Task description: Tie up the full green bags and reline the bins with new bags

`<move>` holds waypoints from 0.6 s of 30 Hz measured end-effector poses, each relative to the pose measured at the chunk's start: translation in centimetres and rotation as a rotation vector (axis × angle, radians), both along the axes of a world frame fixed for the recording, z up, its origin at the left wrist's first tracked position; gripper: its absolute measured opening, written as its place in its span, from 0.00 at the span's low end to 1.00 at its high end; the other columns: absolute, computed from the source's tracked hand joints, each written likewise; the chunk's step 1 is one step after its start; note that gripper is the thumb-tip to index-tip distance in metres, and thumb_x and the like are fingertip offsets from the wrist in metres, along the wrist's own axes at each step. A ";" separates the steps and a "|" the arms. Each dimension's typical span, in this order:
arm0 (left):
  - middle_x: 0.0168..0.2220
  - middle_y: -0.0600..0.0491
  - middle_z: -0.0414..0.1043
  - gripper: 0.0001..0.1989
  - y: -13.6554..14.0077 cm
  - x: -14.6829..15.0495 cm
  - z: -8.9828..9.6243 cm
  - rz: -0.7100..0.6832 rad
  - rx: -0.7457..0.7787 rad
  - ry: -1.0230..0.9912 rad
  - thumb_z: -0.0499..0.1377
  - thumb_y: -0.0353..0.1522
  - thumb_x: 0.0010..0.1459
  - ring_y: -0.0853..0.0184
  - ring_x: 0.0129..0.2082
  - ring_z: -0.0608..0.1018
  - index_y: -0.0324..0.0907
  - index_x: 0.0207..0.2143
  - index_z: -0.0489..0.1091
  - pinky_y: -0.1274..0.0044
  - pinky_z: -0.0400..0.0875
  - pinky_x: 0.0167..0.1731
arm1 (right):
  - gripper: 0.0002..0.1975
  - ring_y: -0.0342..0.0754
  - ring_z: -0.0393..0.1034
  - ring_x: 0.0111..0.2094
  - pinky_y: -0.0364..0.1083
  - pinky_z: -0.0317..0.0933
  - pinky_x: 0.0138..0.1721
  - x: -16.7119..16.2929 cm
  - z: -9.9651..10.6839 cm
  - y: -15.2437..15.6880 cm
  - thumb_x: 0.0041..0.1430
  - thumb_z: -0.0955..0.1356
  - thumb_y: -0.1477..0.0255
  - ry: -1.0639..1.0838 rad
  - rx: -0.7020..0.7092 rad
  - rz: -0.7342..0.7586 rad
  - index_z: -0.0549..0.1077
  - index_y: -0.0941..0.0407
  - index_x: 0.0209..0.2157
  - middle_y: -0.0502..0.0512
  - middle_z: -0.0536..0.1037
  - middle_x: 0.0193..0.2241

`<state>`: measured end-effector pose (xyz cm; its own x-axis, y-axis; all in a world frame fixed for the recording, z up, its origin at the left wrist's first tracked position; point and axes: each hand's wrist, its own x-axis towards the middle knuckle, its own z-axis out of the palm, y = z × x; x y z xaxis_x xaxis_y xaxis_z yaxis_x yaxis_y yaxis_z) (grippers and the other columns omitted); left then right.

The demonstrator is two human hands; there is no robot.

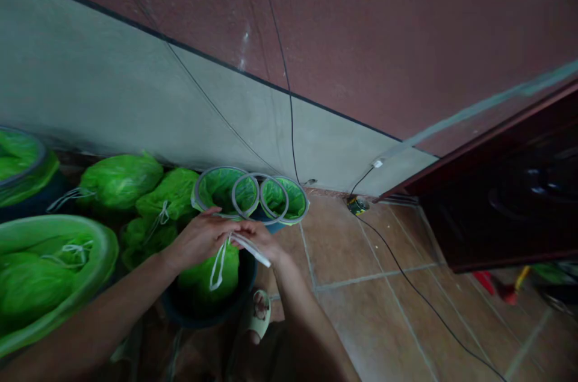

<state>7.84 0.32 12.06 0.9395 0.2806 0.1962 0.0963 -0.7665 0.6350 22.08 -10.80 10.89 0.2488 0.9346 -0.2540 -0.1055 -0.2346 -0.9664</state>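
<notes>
My left hand and my right hand meet in front of me, fingers closed at the neck of a green garbage bag. White drawstrings stick out from this grip: one loop hangs down, and a flat white strip runs along under my right hand. Below my hands, the filled bag sits inside a dark round bin. My fingers partly hide one another, so which strand each one pinches is unclear.
Two bins with green liners and grey rings stand by the wall. Tied green bags lie to the left, beside a large lined bin. A black cable crosses the tiled floor; a slippered foot is below.
</notes>
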 end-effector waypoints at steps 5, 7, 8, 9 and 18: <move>0.49 0.47 0.77 0.17 0.2 -0.6 -0.6 0.026 -0.072 -0.147 0.51 0.33 0.65 0.63 0.47 0.77 0.41 0.48 0.77 0.74 0.69 0.50 | 0.12 0.38 0.61 0.24 0.40 0.57 0.29 -0.4 0.4 -0.3 0.49 0.75 0.62 0.096 0.044 0.039 0.78 0.57 0.31 0.46 0.73 0.24; 0.48 0.47 0.77 0.17 0.3 -0.5 -1.0 0.062 -0.095 -0.195 0.51 0.35 0.66 0.64 0.45 0.78 0.41 0.45 0.78 0.75 0.71 0.48 | 0.13 0.38 0.62 0.25 0.40 0.57 0.30 -0.2 0.5 -0.3 0.47 0.75 0.63 0.121 0.035 0.036 0.78 0.57 0.32 0.46 0.73 0.25; 0.47 0.47 0.77 0.17 0.4 -0.5 -1.1 0.084 -0.101 -0.213 0.51 0.37 0.66 0.64 0.44 0.78 0.41 0.44 0.78 0.75 0.72 0.47 | 0.13 0.38 0.62 0.26 0.40 0.57 0.30 -0.1 0.5 -0.4 0.46 0.75 0.63 0.126 0.020 0.013 0.78 0.57 0.32 0.47 0.74 0.26; 0.45 0.47 0.77 0.17 0.4 -0.4 -1.2 0.097 -0.107 -0.223 0.51 0.37 0.66 0.64 0.43 0.78 0.41 0.43 0.78 0.75 0.72 0.46 | 0.13 0.39 0.63 0.26 0.40 0.57 0.30 -0.1 0.6 -0.3 0.44 0.75 0.64 0.128 0.001 -0.022 0.78 0.57 0.31 0.47 0.74 0.25; 0.43 0.50 0.80 0.14 0.1 -0.3 0.2 0.098 -0.275 -0.081 0.55 0.37 0.60 0.62 0.43 0.78 0.43 0.39 0.79 0.73 0.70 0.49 | 0.05 0.44 0.68 0.32 0.41 0.60 0.32 -0.3 1.2 0.2 0.45 0.68 0.71 0.114 -0.051 -0.322 0.75 0.57 0.23 0.50 0.76 0.27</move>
<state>7.54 0.45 12.25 0.8898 0.4220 0.1738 0.1015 -0.5542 0.8262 21.77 -10.63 12.06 0.4967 0.7980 -0.3413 -0.2890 -0.2188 -0.9320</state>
